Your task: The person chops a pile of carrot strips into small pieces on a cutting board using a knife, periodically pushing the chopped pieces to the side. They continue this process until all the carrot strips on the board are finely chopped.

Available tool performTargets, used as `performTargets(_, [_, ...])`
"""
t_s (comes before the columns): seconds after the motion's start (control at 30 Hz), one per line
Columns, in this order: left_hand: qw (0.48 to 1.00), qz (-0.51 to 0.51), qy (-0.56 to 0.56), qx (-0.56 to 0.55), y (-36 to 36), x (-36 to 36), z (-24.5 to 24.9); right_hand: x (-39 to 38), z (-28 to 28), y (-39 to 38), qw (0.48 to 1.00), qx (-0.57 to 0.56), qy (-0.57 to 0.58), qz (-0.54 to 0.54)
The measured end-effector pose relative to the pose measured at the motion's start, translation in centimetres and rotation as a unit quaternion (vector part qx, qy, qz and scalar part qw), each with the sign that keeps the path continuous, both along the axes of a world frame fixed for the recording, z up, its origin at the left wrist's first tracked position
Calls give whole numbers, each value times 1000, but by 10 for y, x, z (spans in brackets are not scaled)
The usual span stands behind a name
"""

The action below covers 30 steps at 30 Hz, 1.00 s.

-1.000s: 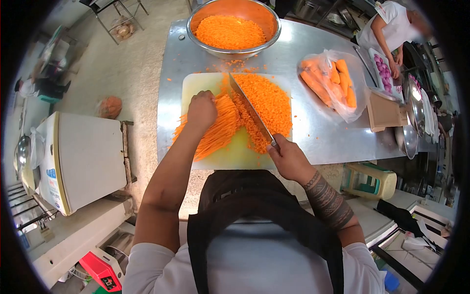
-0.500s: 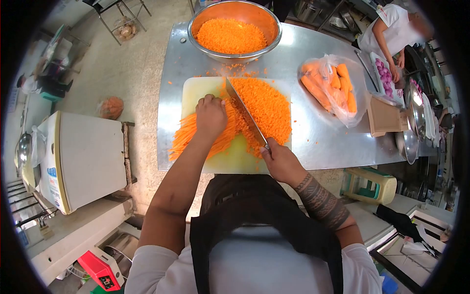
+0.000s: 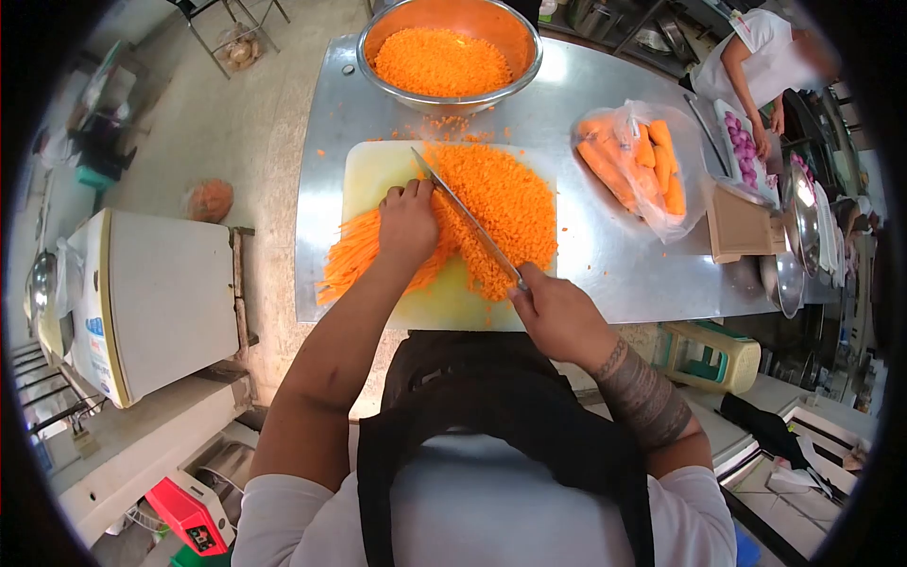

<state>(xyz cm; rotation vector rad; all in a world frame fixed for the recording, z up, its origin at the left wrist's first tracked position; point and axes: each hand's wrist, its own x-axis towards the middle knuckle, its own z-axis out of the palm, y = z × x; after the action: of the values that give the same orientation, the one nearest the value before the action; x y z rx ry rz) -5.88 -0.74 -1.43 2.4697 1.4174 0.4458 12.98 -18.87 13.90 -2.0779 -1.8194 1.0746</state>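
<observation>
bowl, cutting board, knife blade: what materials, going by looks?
Bowl: shiny metal, likely stainless steel; bright rim highlights, orange sheen inside.
Cutting board: probably plastic, smooth-looking; pale, no visible wood grain.
Knife blade: grey metal, likely steel; thin and straight, finish unclear at this angle.

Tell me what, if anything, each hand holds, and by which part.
The right hand holds the knife by its handle. The left hand rests on the orange strips; whether it grips them can't be told.
</observation>
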Motion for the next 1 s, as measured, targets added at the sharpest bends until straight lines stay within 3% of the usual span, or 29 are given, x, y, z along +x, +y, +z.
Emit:
performTargets(0.03, [1000, 0, 8, -5, 0, 0, 0, 0, -4, 5, 1000, 4, 5, 4])
performTargets(0.13, [999, 3, 32, -4, 0, 1, 0, -6, -85, 39, 999, 42, 11, -5])
performTargets(0.33, [998, 15, 45, 29, 2, 0, -9, -7, 15, 20, 999, -26, 21, -10])
performTargets(0.43, [1000, 8, 29, 9, 3, -1, -8, -18, -71, 36, 999, 38, 14, -27])
performTargets(0.63, [999, 9, 44, 7, 3, -1, -4, -16, 15, 23, 999, -22, 24, -7])
performTargets(0.73, [999, 8, 46, -15, 2, -1, 3, -28, -76, 33, 998, 48, 18, -22])
performTargets(0.83, [999, 5, 40, 13, 4, -3, -9, -25, -39, 41, 997, 56, 38, -26])
performTargets(0.93, [1000, 2, 5, 12, 4, -3, -6, -24, 11, 12, 997, -4, 60, -39])
performTargets(1.0, [1000, 3, 7, 9, 5, -3, -4, -34, -35, 12, 997, 17, 46, -53])
